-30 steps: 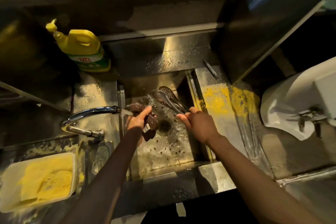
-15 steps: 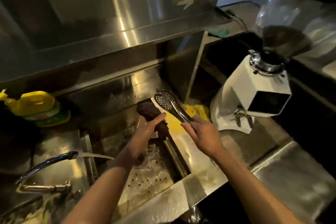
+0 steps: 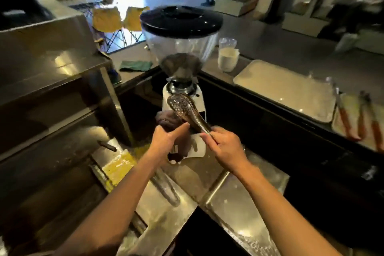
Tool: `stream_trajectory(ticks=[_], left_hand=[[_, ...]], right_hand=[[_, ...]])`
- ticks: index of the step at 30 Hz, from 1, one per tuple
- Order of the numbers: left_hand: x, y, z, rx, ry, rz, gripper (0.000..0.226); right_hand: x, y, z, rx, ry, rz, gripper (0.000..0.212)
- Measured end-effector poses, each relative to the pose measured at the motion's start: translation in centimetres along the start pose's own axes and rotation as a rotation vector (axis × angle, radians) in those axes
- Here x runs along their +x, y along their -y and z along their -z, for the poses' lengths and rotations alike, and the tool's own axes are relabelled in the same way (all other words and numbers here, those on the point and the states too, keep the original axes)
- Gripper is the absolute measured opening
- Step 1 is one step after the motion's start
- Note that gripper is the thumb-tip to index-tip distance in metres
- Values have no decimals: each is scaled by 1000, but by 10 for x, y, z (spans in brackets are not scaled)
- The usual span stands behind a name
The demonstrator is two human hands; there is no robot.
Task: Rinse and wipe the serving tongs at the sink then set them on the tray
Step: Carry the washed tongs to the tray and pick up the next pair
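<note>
My right hand [image 3: 226, 149] pinches the tongs [image 3: 185, 110] by the handle, heads up before the grinder [image 3: 180, 48], so my left hand [image 3: 166, 141], clutching the cloth [image 3: 165, 120] beside them, can wipe them before the tray [image 3: 286, 89] right of the grinder.

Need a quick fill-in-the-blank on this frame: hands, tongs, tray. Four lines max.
1. The right hand grips the ___ by the handle end.
2. The left hand holds a dark ___.
3. The pale tray on the counter lies to the person's ___.
4. The lid of the grinder is ___.

Missing words: tongs; cloth; right; black.
</note>
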State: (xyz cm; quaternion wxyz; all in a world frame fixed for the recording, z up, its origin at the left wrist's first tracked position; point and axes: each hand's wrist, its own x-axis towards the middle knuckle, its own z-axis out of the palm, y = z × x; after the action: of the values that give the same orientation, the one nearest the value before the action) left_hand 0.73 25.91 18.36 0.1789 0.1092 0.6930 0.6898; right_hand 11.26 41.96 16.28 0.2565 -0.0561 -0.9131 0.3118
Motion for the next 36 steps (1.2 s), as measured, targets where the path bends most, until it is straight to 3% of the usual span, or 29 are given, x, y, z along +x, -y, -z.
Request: stream_trajectory(ticks=[9, 13, 18, 28, 36], left_hand=[[17, -21, -162, 1, 216, 60, 16], [36, -32, -219, -11, 267, 123, 37], [72, -46, -280, -63, 242, 114, 15], [126, -58, -317, -166, 187, 216, 13], [140, -55, -321, -160, 168, 266, 18]], right_hand=[[-5, -70, 141, -16, -136, -242, 32], [9, -108, 180, -57, -193, -342, 26], [43, -152, 213, -92, -170, -504, 27], [132, -216, 219, -416, -68, -678, 45], [157, -256, 195, -403, -87, -941, 45]])
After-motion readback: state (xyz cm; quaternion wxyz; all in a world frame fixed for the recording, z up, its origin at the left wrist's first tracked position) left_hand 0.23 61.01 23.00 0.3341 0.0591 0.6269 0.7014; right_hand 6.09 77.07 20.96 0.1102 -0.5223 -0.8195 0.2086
